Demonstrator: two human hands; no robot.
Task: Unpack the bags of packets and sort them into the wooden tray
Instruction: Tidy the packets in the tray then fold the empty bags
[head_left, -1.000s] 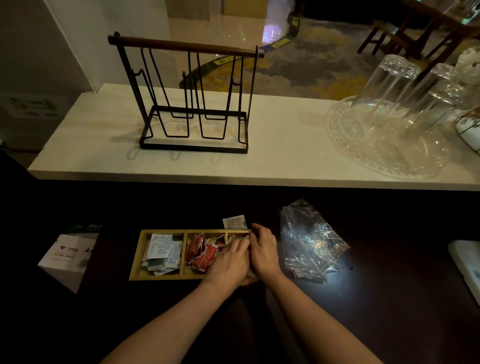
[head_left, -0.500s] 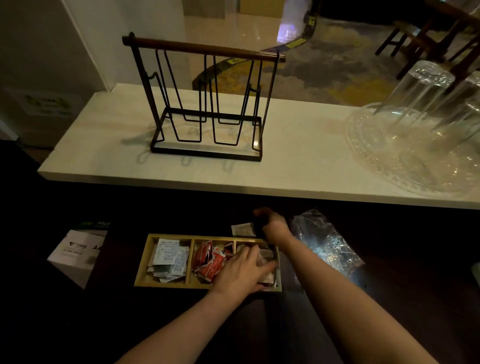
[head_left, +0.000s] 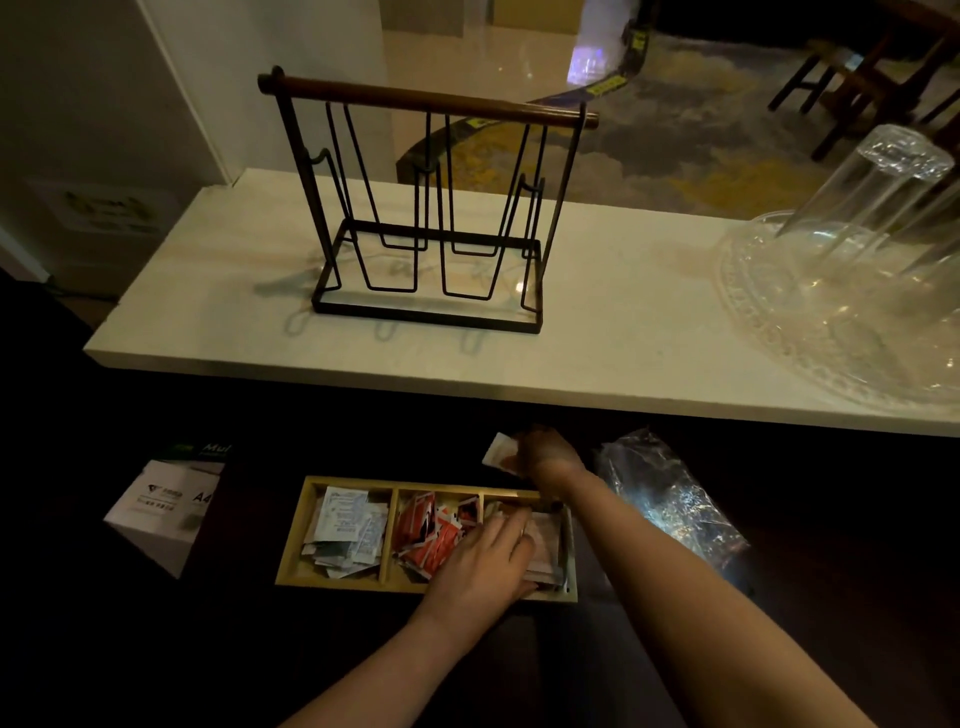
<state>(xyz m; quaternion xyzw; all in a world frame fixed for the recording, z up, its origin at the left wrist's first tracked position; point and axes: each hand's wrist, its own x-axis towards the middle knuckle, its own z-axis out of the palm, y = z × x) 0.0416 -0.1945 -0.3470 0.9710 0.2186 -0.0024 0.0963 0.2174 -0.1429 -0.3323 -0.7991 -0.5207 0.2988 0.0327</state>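
Note:
The wooden tray (head_left: 332, 581) with three compartments lies on the dark surface. White packets (head_left: 345, 530) fill its left compartment, red packets (head_left: 428, 532) its middle one, pale packets (head_left: 545, 540) its right one. My left hand (head_left: 485, 558) rests flat, fingers straight, on the packets in the right compartment. My right hand (head_left: 548, 452) reaches past the tray's far edge and pinches a loose pale packet (head_left: 498, 451) lying there. A crumpled clear plastic bag (head_left: 670, 499) lies right of the tray, beside my right forearm.
A white paper box (head_left: 166, 512) stands left of the tray. Behind, a pale marble shelf (head_left: 208, 312) carries a black wire rack (head_left: 426, 208) with a wooden bar and a glass tray (head_left: 810, 332) with upturned glasses (head_left: 872, 192).
My right hand left the tray's right compartment, reached beyond the far edge and took hold of the loose packet. My left hand stayed on the right compartment. The camera moved closer.

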